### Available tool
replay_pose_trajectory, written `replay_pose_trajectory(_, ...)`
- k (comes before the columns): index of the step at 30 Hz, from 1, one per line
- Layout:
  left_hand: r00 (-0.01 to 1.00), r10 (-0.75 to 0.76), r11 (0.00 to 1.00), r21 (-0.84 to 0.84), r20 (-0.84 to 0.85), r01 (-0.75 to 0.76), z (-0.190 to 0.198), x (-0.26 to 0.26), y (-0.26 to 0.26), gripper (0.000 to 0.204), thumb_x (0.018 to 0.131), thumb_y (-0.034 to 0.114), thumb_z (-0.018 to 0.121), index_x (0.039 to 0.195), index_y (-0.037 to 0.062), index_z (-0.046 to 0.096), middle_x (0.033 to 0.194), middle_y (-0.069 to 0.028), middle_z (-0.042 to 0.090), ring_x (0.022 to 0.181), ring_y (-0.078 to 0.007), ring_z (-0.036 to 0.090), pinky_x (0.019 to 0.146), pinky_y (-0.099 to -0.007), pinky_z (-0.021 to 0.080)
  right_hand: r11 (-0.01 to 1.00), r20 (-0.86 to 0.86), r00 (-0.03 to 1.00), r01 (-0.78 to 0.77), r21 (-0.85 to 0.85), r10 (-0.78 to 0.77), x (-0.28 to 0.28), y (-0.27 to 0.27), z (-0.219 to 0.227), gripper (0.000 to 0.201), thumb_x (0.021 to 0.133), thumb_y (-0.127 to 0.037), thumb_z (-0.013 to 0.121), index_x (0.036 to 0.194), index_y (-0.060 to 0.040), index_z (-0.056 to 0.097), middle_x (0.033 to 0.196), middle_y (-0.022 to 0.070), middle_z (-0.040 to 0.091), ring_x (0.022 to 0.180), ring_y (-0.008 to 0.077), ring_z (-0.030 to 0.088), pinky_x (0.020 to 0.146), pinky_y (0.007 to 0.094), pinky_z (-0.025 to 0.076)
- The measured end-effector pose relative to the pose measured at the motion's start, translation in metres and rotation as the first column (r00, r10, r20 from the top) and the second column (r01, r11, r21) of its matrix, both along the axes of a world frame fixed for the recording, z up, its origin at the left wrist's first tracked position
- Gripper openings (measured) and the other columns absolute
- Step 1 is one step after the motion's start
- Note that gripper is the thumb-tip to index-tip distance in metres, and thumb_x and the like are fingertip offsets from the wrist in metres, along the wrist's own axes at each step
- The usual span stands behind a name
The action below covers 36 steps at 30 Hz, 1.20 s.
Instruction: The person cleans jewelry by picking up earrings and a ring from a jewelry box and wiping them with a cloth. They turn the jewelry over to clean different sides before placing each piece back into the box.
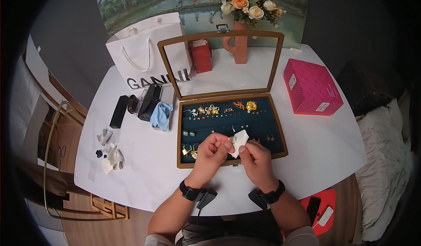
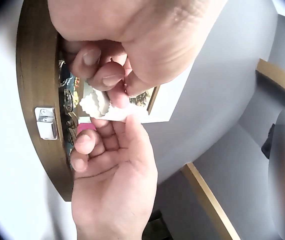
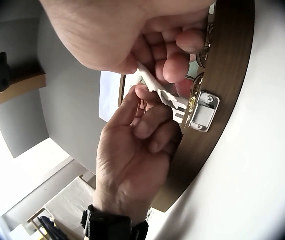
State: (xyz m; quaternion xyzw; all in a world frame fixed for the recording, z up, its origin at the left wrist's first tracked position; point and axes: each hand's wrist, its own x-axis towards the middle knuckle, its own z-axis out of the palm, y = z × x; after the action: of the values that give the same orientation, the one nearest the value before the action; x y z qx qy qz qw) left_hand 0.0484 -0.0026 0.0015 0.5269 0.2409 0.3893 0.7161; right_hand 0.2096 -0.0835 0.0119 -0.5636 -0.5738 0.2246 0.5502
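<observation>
Over the front of an open wooden case (image 1: pixel 276 152) lined in dark green, both hands meet at a crumpled white tissue (image 1: pixel 239 143). My right hand (image 1: pixel 259 165) pinches the tissue between thumb and fingers. My left hand (image 1: pixel 210 156) has its fingers curled beside it; in the left wrist view its thumb and finger pinch a tiny thin piece (image 2: pixel 126 89), too small to identify. The right wrist view shows the tissue (image 3: pixel 155 87) between the hands. Gold brooches (image 1: pixel 212 110), earrings (image 1: pixel 189 133) and other jewelry lie in rows in the case.
Left of the case are a white paper bag (image 1: pixel 131 49), a black box (image 1: pixel 119 112), a blue cloth (image 1: pixel 162 116) and crumpled paper (image 1: pixel 113 159). A red box (image 1: pixel 201 56) and a flower vase (image 1: pixel 240 44) stand behind; a pink box (image 1: pixel 307 88) stands right.
</observation>
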Motion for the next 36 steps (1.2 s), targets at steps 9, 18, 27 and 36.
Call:
replay_pose_trajectory(9, 0.999, 0.030, 0.999, 0.027, -0.017, -0.030, -0.001, 0.001, -0.001, 0.005, 0.105, 0.007, 0.063, 0.107, 0.0029, 0.063, 0.091, -0.0025, 0.073, 0.076, -0.0029, 0.060, 0.068, -0.0193, 0.045, 0.997, -0.079, 0.996, -0.032, 0.077, 0.038, 0.007, -0.001, -0.007, 0.025, 0.106, -0.013, 0.054, 0.090, 0.0019, 0.065, 0.074, 0.0103, 0.057, 0.060, 0.0205, 0.054, 0.058, 0.0336, 0.042)
replay_pose_trajectory(18, 1.000, -0.026, 1.000, 0.016, 0.009, 0.026, -0.006, -0.002, 0.000, 0.005, 0.102, 0.002, 0.065, 0.106, 0.0004, 0.063, 0.095, -0.0067, 0.074, 0.087, -0.0083, 0.068, 0.080, -0.0227, 0.054, 1.000, -0.144, 0.990, 0.014, 0.012, -0.012, -0.002, 0.000, -0.003, 0.014, 0.100, -0.008, 0.069, 0.089, 0.0008, 0.068, 0.074, 0.0013, 0.060, 0.064, 0.0046, 0.053, 0.056, 0.0224, 0.041)
replay_pose_trajectory(27, 0.996, -0.078, 0.996, 0.036, -0.037, 0.079, 0.000, -0.003, 0.000, 0.004, 0.103, 0.002, 0.064, 0.106, -0.0003, 0.062, 0.093, -0.0055, 0.072, 0.087, -0.0088, 0.068, 0.081, -0.0235, 0.055, 0.994, -0.281, 0.960, -0.049, -0.093, 0.021, 0.000, -0.001, -0.013, 0.015, 0.100, -0.011, 0.070, 0.092, 0.0003, 0.065, 0.077, -0.0028, 0.061, 0.067, 0.0010, 0.051, 0.057, 0.0206, 0.042)
replay_pose_trajectory(36, 0.992, -0.102, 0.994, 0.031, -0.074, 0.105, -0.002, -0.004, 0.001, 0.003, 0.101, 0.001, 0.063, 0.105, 0.0009, 0.063, 0.091, -0.0025, 0.070, 0.084, -0.0071, 0.065, 0.076, -0.0217, 0.052, 0.996, -0.253, 0.967, -0.006, -0.085, -0.015, 0.001, 0.000, -0.013, 0.016, 0.101, -0.012, 0.070, 0.091, -0.0002, 0.063, 0.075, -0.0024, 0.059, 0.065, 0.0020, 0.050, 0.056, 0.0215, 0.040)
